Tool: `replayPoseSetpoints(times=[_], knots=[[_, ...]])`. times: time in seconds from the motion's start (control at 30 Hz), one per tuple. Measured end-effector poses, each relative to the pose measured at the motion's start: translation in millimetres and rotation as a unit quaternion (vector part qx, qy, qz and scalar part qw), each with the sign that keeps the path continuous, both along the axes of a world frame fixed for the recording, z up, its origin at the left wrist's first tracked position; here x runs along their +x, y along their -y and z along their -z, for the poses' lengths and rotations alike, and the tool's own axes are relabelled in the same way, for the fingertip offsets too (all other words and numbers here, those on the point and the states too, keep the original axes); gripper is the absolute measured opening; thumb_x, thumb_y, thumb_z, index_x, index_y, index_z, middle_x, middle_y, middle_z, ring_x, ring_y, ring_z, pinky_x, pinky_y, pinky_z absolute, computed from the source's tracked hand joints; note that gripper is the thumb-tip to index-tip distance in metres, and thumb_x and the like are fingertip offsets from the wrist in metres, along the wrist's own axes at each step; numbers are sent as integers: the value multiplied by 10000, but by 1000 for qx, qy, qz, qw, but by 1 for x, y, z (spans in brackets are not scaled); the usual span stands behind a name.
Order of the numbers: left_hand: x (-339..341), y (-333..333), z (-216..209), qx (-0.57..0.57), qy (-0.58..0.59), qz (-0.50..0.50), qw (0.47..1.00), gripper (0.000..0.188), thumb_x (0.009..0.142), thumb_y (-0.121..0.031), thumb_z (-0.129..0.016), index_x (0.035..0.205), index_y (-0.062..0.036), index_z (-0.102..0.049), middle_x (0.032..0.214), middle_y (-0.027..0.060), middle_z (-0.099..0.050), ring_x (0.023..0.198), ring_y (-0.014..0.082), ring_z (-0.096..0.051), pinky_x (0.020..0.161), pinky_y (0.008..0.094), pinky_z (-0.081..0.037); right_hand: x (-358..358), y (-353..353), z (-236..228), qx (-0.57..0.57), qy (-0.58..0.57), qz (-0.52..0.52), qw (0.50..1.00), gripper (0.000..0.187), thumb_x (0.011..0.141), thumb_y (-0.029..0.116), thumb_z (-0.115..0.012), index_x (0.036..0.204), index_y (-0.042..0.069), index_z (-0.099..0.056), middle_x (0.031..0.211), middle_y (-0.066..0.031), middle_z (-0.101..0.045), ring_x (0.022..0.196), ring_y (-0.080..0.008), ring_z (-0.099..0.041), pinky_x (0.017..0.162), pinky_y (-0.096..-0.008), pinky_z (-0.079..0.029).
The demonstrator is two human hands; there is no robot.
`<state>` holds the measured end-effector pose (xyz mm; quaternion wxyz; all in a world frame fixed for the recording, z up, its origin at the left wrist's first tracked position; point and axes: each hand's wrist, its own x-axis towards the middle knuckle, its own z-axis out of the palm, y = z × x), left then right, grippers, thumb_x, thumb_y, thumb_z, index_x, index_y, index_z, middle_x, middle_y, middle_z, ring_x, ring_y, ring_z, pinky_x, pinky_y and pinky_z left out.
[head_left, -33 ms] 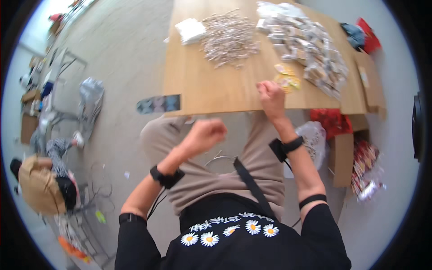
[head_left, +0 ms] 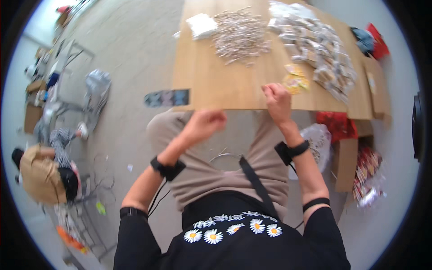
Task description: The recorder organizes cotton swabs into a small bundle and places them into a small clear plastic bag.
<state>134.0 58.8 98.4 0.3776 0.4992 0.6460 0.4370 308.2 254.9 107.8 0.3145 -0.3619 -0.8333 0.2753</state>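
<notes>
My right hand [head_left: 277, 101] is closed, thumb and fingers pressed together, over the near edge of the wooden table [head_left: 202, 76]. Anything in its grip is hidden. Just right of it lie several yellow packets [head_left: 295, 82]. My left hand [head_left: 204, 123], blurred by motion, has curled fingers and hovers at the table's front edge, above my lap; I cannot make out anything in it. Farther back is a loose heap of thin, pale stick-like pieces [head_left: 240, 37]. Beside it, a white packet stack [head_left: 201, 26] sits on the left and a large pile of clear-wrapped brown packets [head_left: 321, 51] on the right.
A dark patterned strip [head_left: 167, 98] juts past the table's left corner. Beneath the right side are a clear bag [head_left: 316, 140], a red bag [head_left: 335, 126] and an open cardboard box [head_left: 345, 164]. Another person [head_left: 42, 175] sits far left near metal-legged tables.
The whole scene has shifted right in the picture. Against the table, my left hand has moved left and up to its front edge; my right hand is slightly farther from the yellow packets.
</notes>
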Motion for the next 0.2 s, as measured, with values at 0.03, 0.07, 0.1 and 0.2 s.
replayPoseSetpoints(times=[0.03,0.07,0.1,0.2], knots=[[-25,-4,-15,3,28,-43,999,120,792,-24,-620,907,-2,-649,730,41,-648,692,69,-588,627,259,-494,-4,15,-6,-20,3,-35,999,148,840,132,-614,786,7,-670,762,-155,-629,765,-308,-598,694,-406,-455],[-51,-8,-16,16,121,-99,988,73,807,-16,-610,868,3,-646,730,25,-645,678,78,-591,623,252,-496,-12,29,-10,-39,-3,-62,997,148,840,132,-614,786,7,-670,762,-155,-629,765,-308,-598,694,-406,-455],[-73,-12,-32,63,57,-140,986,49,812,-12,-608,850,4,-635,726,24,-638,670,84,-592,612,243,-487,-17,43,-12,-75,-12,-105,992,120,826,110,-629,790,2,-668,756,-151,-627,758,-299,-600,684,-389,-459],[-125,-19,-66,148,83,-243,955,71,825,-29,-619,887,0,-639,756,56,-661,675,123,-618,645,254,-498,-37,85,-18,-102,-22,-257,961,84,793,86,-671,809,3,-673,778,-149,-639,751,-273,-612,675,-355,-470]])
